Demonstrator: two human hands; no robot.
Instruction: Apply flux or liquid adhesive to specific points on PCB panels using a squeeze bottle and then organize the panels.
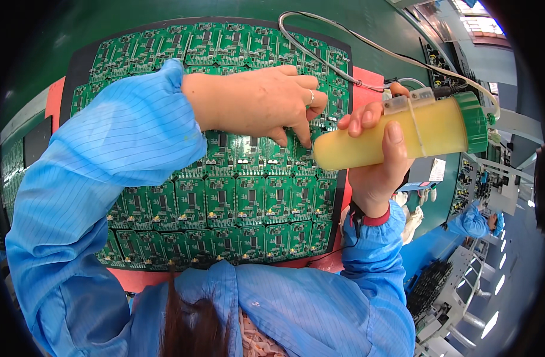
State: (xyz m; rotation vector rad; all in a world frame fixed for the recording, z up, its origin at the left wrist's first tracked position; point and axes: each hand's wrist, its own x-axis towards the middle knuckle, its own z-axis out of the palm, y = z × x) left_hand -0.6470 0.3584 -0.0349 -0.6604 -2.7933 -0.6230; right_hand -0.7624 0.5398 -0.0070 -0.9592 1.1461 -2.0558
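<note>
Green tabletop [123, 24] carrying a black tray [76, 65] filled with rows of green circuit boards [236, 202]. Left hand [257, 101], in a blue sleeve [106, 160], rests palm-down on the boards, fingers curled, fingertips [306, 141] pressing one board. Right hand [376, 160] is wrapped around a yellow cylindrical dispenser [397, 134] with a green cap [477, 122], held sideways just above the tray's right edge; a thin tube [344, 33] loops from its cap end.
</note>
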